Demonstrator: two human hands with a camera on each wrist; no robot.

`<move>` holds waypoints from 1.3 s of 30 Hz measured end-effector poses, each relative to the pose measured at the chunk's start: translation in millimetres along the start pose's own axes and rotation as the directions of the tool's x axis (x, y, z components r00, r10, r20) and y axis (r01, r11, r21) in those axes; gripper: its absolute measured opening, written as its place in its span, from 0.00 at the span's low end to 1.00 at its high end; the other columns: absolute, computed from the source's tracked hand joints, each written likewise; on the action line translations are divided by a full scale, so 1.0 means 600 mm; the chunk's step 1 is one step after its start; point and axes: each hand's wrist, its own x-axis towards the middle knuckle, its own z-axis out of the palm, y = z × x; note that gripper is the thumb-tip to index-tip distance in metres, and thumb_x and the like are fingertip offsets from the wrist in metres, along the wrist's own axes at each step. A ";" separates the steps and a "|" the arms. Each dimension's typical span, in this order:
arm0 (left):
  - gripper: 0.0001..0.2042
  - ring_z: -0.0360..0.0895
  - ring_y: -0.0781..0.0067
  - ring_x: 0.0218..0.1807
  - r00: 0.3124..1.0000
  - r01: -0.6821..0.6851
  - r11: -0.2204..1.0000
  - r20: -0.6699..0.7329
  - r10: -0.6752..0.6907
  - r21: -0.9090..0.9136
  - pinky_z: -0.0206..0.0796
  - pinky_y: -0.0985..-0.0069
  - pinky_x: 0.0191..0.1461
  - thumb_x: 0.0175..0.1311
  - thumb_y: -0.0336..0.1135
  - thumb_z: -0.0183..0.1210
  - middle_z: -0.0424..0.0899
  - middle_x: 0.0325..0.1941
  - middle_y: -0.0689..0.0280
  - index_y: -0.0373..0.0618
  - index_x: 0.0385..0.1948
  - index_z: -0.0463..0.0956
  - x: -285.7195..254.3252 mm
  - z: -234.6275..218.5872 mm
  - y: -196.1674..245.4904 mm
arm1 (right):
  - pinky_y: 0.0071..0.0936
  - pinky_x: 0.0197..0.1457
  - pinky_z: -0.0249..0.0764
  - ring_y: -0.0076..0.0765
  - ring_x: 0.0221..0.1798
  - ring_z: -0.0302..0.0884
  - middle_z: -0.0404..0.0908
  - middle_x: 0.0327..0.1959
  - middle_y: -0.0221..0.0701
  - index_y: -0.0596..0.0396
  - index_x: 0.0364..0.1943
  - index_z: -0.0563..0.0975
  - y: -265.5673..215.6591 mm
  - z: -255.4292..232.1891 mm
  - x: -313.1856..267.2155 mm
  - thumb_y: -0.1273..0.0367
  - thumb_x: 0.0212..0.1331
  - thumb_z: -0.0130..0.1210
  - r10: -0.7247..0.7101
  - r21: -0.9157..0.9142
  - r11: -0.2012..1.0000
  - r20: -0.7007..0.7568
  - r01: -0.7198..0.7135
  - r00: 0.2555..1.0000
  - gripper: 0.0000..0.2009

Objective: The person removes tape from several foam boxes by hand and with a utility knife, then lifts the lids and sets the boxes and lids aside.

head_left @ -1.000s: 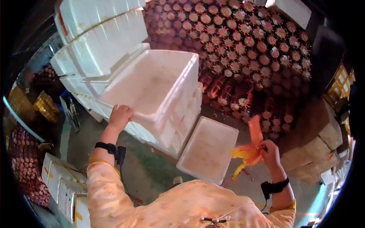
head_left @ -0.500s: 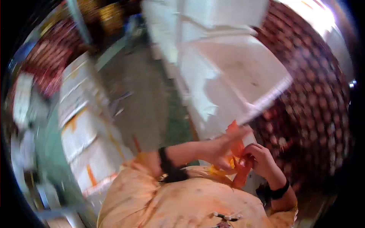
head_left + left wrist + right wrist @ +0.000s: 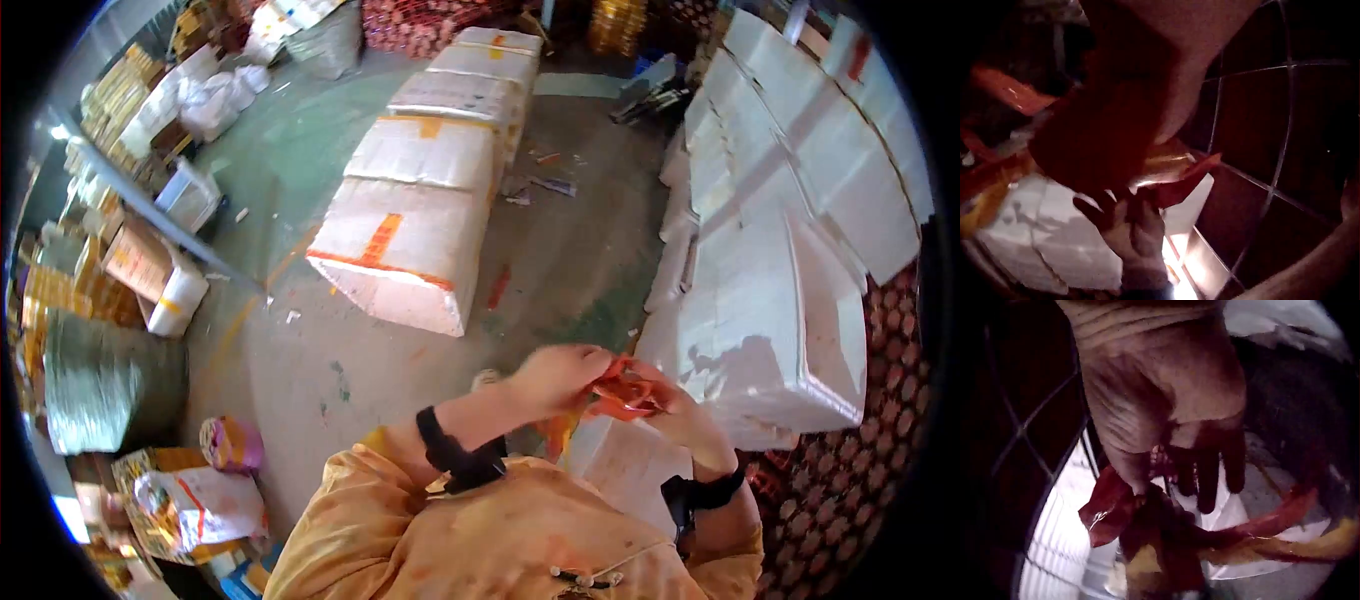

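Crumpled orange and yellow packing tape (image 3: pixel 625 393) is bunched between both hands in front of the chest, with loose strips hanging below. My left hand (image 3: pixel 568 378) grips it from the left, fingers curled at its edge. My right hand (image 3: pixel 692 420) holds the other side; in the right wrist view, thumb and index finger pinch the tape (image 3: pixel 1166 550) while the other fingers extend downward. The left wrist view is dark, showing the left hand (image 3: pixel 1104 137) large over the tape, with the right hand (image 3: pixel 1138 231) beneath.
White foam boxes (image 3: pixel 740 330) stand stacked at the right, beside rows of red bundles (image 3: pixel 840 510). A row of taped foam boxes (image 3: pixel 410 220) lies across the floor ahead. A foam lid (image 3: pixel 630 465) is below the hands. Wrapped goods (image 3: pixel 115 380) and cartons are at the left.
The left hand has left the open foam box's rim and joined the right hand at the tape. The head view has swung left, showing more floor and the taped box row.
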 end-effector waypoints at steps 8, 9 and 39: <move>0.12 0.68 0.71 0.22 0.773 -0.444 -0.403 -0.114 -0.625 -0.800 0.66 0.66 0.26 0.59 0.44 0.54 0.68 0.24 0.70 0.54 0.41 0.69 -0.165 -0.083 -0.234 | 0.32 0.64 0.57 0.38 0.66 0.55 0.57 0.64 0.37 0.49 0.64 0.54 0.013 0.129 0.224 0.72 0.42 0.64 -0.077 -0.160 0.983 0.082 0.090 0.994 0.41; 0.11 0.68 0.72 0.22 0.782 -0.523 -0.424 -0.218 -0.584 -0.739 0.66 0.67 0.25 0.59 0.43 0.55 0.68 0.23 0.70 0.53 0.40 0.69 -0.156 -0.067 -0.251 | 0.31 0.65 0.55 0.35 0.66 0.52 0.56 0.64 0.36 0.49 0.63 0.55 -0.012 0.177 0.279 0.72 0.41 0.65 -0.139 -0.069 0.985 0.216 0.157 0.966 0.41; 0.09 0.74 0.77 0.35 -0.125 -0.436 0.306 -0.279 -0.952 -0.846 0.67 0.78 0.39 0.60 0.30 0.47 0.78 0.33 0.63 0.38 0.36 0.74 -0.458 0.049 -0.461 | 0.36 0.48 0.69 0.44 0.46 0.73 0.76 0.41 0.40 0.55 0.46 0.71 -0.002 0.349 0.823 0.70 0.43 0.57 0.243 -0.589 0.412 0.806 0.695 0.539 0.21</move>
